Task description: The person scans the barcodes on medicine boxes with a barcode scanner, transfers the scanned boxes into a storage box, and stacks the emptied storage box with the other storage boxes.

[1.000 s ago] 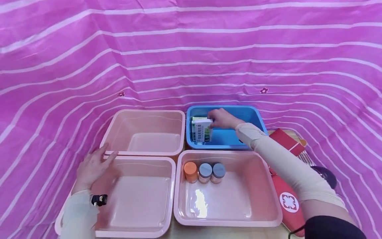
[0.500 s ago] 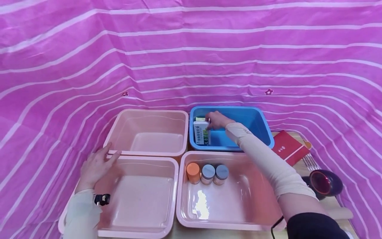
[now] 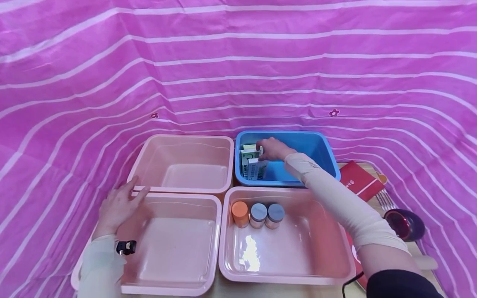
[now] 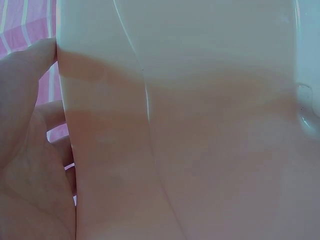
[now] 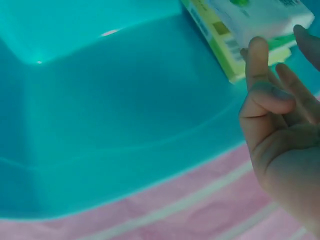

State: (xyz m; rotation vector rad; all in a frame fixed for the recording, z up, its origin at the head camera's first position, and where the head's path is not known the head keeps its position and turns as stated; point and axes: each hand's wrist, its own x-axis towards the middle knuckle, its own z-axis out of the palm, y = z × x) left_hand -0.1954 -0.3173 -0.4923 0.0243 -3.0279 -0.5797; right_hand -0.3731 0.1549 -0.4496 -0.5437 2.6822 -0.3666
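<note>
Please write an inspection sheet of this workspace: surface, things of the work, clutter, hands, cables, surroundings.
Surface: wooden tabletop, mostly covered by bins.
Job's things: white and green cardboard boxes standing at the left wall of the blue plastic bin.
Clutter: three pink plastic bins; near right one holds an orange-lidded jar and two blue-lidded jars; red packet, dark bowl, fork at right.
Hands: right hand touches the boxes, fingers loosely bent; left hand rests on the near left bin's rim.
Cables: black cable by the right sleeve.
Surroundings: pink striped cloth.
</note>
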